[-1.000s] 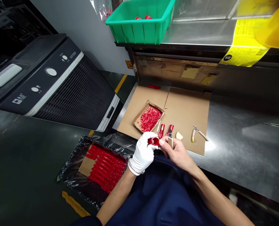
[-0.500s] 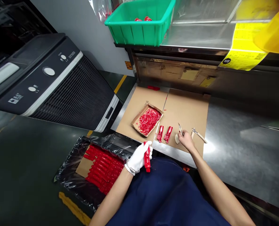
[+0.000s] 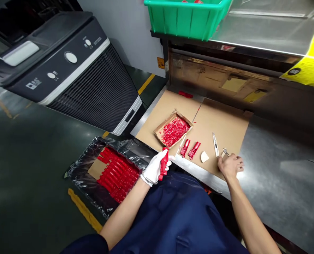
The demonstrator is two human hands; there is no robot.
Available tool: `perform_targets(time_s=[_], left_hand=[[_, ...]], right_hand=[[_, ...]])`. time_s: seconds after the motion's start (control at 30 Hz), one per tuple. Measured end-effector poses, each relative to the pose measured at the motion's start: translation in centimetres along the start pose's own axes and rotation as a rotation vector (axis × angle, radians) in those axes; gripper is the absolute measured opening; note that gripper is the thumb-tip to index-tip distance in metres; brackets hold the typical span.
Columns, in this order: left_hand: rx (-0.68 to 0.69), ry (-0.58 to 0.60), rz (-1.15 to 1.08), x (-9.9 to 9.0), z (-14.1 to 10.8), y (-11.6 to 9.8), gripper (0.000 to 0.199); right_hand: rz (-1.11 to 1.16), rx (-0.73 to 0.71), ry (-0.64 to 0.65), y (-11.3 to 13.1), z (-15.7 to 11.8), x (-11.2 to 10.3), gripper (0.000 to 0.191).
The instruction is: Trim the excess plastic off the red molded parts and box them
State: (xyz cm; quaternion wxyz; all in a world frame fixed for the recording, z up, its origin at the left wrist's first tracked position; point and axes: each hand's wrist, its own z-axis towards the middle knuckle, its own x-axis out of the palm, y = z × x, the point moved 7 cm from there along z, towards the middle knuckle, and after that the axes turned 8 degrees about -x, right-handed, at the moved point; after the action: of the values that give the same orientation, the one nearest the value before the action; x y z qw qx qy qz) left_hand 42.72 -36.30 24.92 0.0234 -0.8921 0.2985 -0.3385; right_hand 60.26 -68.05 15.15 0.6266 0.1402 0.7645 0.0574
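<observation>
Centrally, just below mid-frame, red part held upright-ish in gloved left hand, fingers closed round it. Lower right of centre: bare right hand over pliers, fingers bent, partly spread; hand hides the contact, so cannot tell if they grip. Knife lies just beside; a sideways sweep could nick bare skin. Further left, white block, then two red pieces

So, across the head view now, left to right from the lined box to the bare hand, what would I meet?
Lined box, left hand with held part, red part, second red part, white piece, knife, right hand.
</observation>
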Motion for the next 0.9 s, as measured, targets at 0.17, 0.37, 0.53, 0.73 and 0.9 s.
perform_targets(time_s=[0.17, 0.37, 0.53, 0.73, 0.9], left_hand=[[-0.051, 0.118, -0.070, 1.5, 0.2, 0.2, 0.035], [0.112, 0.203, -0.301, 1.7, 0.0, -0.1, 0.017], [0.229, 0.228, -0.464, 0.8, -0.7, -0.6, 0.015], [0.375, 0.145, -0.385, -0.6, -2.6, -1.5, 0.030], [0.495, 0.083, -0.238, -1.7, -4.8, -2.2, 0.029]], right_hand=[[0.066, -0.373, 0.130, 5.7, -3.1, 3.1, 0.054], [0.193, -0.539, 0.157, 9.6, -5.3, 1.4, 0.048], [0.404, -0.862, 0.319, 17.3, -11.4, -4.9, 0.048], [0.580, -1.360, 0.406, 25.9, -19.3, -10.1, 0.037], [0.593, -1.465, 0.419, 28.2, -20.4, -10.8, 0.039]])
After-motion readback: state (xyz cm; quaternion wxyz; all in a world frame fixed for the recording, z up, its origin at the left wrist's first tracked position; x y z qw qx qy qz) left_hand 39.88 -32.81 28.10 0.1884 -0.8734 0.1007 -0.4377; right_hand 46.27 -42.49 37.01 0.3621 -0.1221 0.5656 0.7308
